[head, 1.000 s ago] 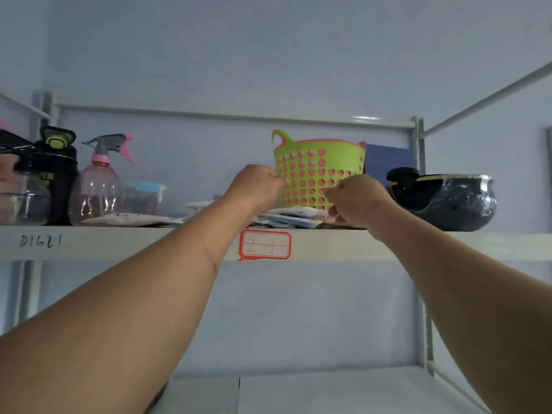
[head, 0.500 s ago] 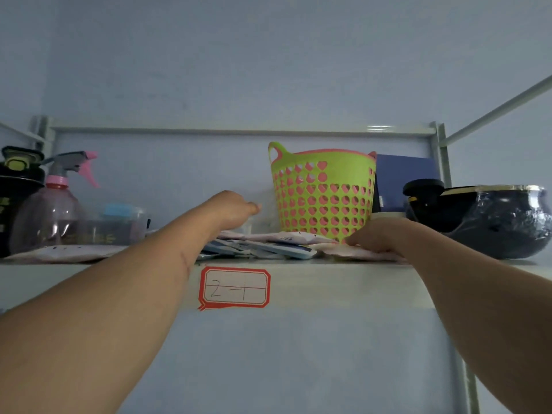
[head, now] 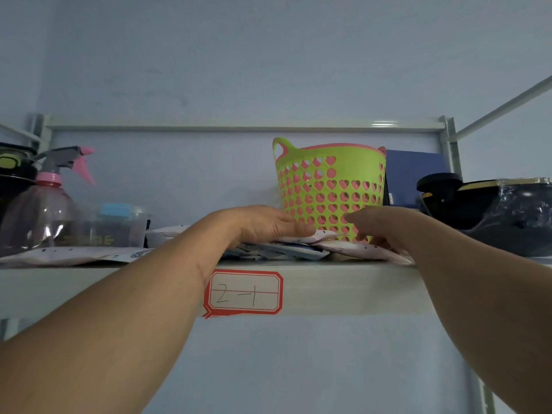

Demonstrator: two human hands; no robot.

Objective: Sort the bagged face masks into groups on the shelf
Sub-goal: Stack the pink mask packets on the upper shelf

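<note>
Several bagged face masks (head: 294,251) lie in a loose pile on the shelf (head: 343,291), in front of a green basket. My left hand (head: 263,224) lies flat on top of the pile, its straight fingers pressing a white speckled bag (head: 327,234). My right hand (head: 378,225) is just to its right, thumb lifted and fingers bent down, their tips touching a pink-white bag (head: 358,251) at the shelf's front edge. Nothing shows between its thumb and fingers. Another flat white bag (head: 74,254) lies apart at the left.
Right behind my hands stands a green basket (head: 328,180) with heart-shaped holes. A spray bottle (head: 44,204), a clear tub (head: 116,225) and a black bottle (head: 15,174) crowd the left. A black pot (head: 493,216) and blue box (head: 412,174) sit right. The shelf edge carries a label (head: 243,292).
My left hand has come down from the air and moved right onto the pile. My right hand has lifted from flat to bent fingers. The camera has moved closer.
</note>
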